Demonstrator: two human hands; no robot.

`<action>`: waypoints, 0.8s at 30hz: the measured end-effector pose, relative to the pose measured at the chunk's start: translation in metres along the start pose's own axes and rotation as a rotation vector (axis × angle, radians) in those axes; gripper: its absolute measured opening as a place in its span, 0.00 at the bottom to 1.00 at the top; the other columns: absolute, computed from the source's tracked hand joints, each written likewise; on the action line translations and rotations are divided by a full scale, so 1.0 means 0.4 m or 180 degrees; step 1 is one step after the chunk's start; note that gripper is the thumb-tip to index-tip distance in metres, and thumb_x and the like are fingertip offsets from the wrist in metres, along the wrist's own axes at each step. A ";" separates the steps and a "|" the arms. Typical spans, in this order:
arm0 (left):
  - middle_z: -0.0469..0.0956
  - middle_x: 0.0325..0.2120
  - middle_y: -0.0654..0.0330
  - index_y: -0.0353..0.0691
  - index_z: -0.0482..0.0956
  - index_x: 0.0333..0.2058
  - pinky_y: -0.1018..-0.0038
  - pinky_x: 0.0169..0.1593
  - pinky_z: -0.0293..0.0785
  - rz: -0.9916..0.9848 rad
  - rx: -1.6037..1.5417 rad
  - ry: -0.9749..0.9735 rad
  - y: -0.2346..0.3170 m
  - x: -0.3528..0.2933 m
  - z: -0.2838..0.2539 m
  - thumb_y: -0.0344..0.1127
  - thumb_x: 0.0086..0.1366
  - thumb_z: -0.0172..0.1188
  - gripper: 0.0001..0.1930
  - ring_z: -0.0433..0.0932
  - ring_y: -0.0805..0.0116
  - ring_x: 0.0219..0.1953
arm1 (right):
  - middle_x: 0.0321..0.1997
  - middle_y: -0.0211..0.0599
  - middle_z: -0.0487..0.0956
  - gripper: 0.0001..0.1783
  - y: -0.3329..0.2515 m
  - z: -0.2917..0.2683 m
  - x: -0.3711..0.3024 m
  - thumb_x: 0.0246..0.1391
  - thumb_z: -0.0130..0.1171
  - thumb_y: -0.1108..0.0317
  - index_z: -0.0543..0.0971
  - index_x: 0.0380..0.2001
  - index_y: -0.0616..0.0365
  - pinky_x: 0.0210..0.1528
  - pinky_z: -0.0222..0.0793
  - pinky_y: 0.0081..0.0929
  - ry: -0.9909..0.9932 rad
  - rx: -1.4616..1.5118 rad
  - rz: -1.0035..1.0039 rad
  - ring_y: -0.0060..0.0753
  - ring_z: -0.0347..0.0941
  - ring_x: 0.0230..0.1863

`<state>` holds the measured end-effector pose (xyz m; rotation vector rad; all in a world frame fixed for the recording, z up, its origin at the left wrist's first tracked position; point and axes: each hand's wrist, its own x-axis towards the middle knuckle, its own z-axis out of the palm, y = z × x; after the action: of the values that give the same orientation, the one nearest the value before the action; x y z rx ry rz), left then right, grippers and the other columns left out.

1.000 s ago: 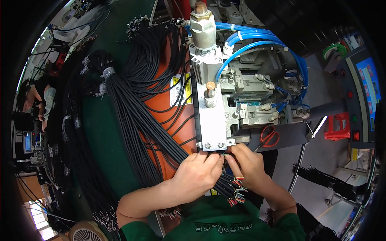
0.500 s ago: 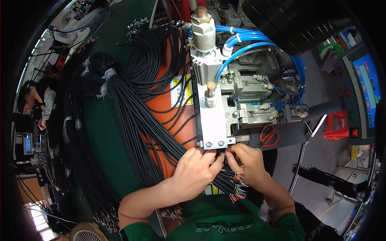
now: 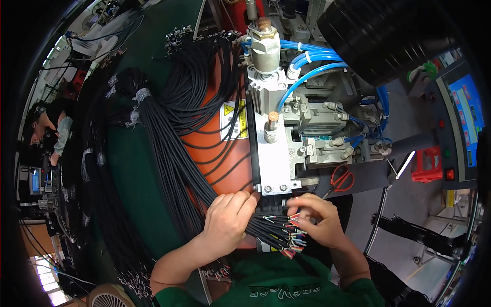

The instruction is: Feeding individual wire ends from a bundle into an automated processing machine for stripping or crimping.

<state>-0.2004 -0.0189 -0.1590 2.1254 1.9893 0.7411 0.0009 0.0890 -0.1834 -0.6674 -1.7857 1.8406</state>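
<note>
At the lower middle of the frame we had both hands on a thick bundle of black cables [image 3: 179, 153] — the bundle swept down from the upper left across the green table [image 3: 133, 174] and ended between our hands in a fan of stripped wire ends [image 3: 286, 238], their thin cores red, green, white and black. Our left hand [image 3: 230, 220] lay curled over the bundle just short of those ends, fingers wrapped down around the cables and pressing them together, knuckles toward the machine. Our right hand [image 3: 314, 220] sat just beside it to the right, partly closed, its fingertips [image 3: 295, 203] pinched at the ends nearest the machine; whether they had hold of a single wire we could not tell, since the tips covered the spot.

Directly above both hands stood the pneumatic press [image 3: 273, 148] — a pale metal plate with bolts along its lower edge, a steel cylinder on top, and blue air hoses [image 3: 317, 64] looping off to the right. Behind the plate lay an orange panel with a yellow warning label [image 3: 232, 120]. Right of the press, red-handled scissors [image 3: 341, 179] rested on a dark ledge, well apart from our right hand. At the far right edge a control panel with a blue screen [image 3: 468, 115] showed.
</note>
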 end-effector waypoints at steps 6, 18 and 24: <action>0.77 0.26 0.58 0.33 0.78 0.39 0.70 0.30 0.69 0.0624 -0.0644 -0.0458 0.001 -0.002 -0.035 0.28 0.42 0.61 0.21 0.76 0.63 0.25 | 0.39 0.35 0.74 0.16 -0.007 0.036 -0.011 0.51 0.55 0.82 0.76 0.45 0.63 0.29 0.64 0.13 -0.0021 0.0910 0.0318 0.14 0.70 0.27; 0.76 0.18 0.61 0.40 0.77 0.31 0.72 0.24 0.63 0.0647 -0.1161 0.0185 -0.001 0.040 0.014 0.33 0.43 0.69 0.14 0.76 0.65 0.19 | 0.31 0.34 0.78 0.16 0.038 -0.008 0.006 0.63 0.44 0.71 0.74 0.48 0.68 0.26 0.63 0.12 -0.0473 0.1948 0.0675 0.18 0.73 0.27; 0.77 0.19 0.62 0.40 0.78 0.31 0.71 0.25 0.64 0.0715 -0.1477 -0.0336 -0.033 0.026 -0.002 0.35 0.43 0.68 0.14 0.76 0.63 0.20 | 0.38 0.37 0.75 0.09 0.044 0.034 0.022 0.53 0.59 0.78 0.78 0.39 0.64 0.28 0.68 0.14 -0.0708 0.1844 0.0109 0.23 0.75 0.30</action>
<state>-0.2126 -0.0076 -0.1611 2.0630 1.3702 0.9877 -0.0147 0.0839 -0.2009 -0.2782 -1.2535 2.3765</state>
